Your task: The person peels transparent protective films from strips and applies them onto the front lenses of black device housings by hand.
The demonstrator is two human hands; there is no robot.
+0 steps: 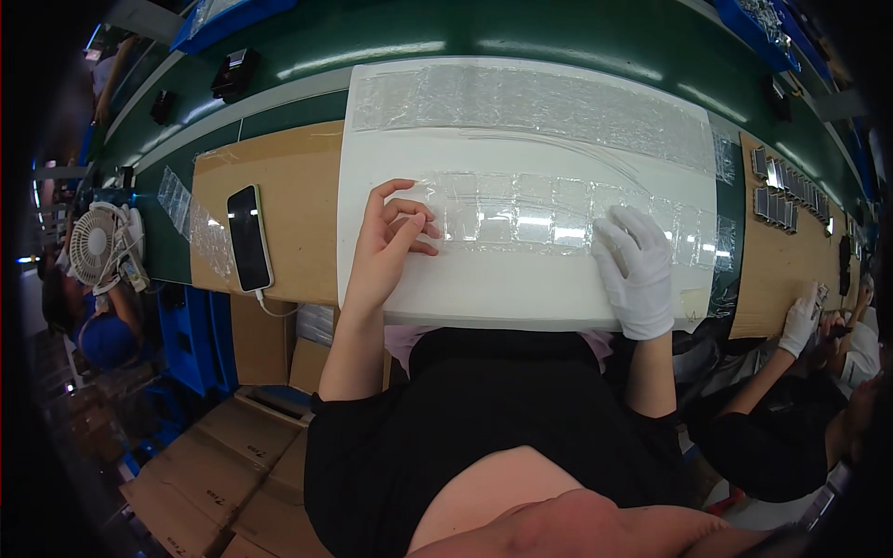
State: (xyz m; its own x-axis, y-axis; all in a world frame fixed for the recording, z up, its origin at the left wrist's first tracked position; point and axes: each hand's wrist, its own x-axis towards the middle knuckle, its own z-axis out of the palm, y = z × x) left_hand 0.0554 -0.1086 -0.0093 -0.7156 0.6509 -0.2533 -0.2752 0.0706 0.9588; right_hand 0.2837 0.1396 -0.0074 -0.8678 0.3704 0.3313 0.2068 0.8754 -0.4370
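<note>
Your bare left hand (386, 240) at its left end, gloved right hand (639, 270) toward its right, you appear to be positioning a clear segmented strip (535, 221) on the white board (502, 290). Fingers curl loosely; any pinch is impossible to tell. Next likely calls for light fingertips. Bare board lies nearest you; clear film (521, 99) lines the far edge.

A black-screened smartphone with a pale rim (249, 237) lay on a flat brown cardboard sheet (302, 205) at left, a thin white cable (276, 310) at its lower end. Farther left stood a round white fan (93, 244); below lay closed brown cardboard cartons (209, 456). At right, small silver rectangular pieces (789, 186) stood in rows on a second brown cardboard sheet (765, 270).
</note>
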